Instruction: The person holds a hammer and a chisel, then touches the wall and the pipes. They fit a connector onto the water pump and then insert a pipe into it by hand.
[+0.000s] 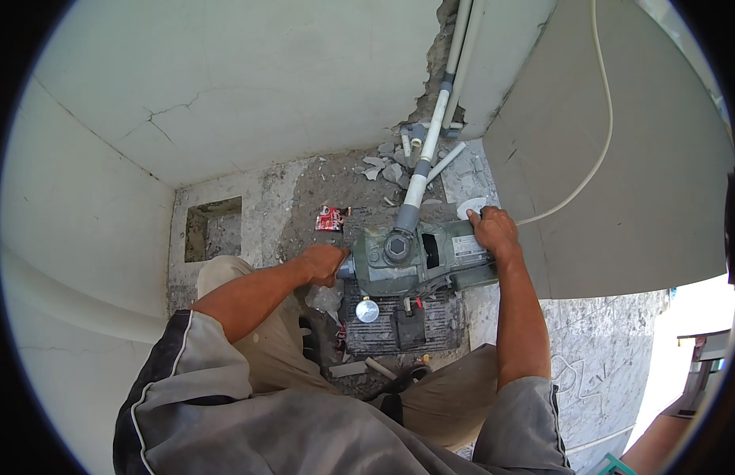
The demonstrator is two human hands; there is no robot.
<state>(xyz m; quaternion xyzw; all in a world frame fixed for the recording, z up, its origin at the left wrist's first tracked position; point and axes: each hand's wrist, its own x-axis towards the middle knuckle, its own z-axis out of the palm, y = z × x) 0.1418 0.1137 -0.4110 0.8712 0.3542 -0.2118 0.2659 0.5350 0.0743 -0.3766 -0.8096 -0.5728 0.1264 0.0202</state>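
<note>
A green water pump [383, 273] lies on a ridged dark base [363, 336] between my knees. My left hand [324, 264] is closed round a grey pipe fitting [346, 267] at the pump's left end. My right hand [494, 228] rests on the pump's right end with its fingers curled over the edge; whether it grips anything is unclear. A white and grey pipe [416, 188] rises from the top of the pump toward the wall. A round pressure gauge [367, 310] sits at the pump's near side, beside a black box [409, 326].
Broken rubble [389, 170] and loose pipe pieces lie by the broken wall. A red packet [330, 218] is beyond my left hand. A square hole [214, 229] is in the floor at left. A pale cable [607, 119] hangs over the grey panel [637, 206] at right.
</note>
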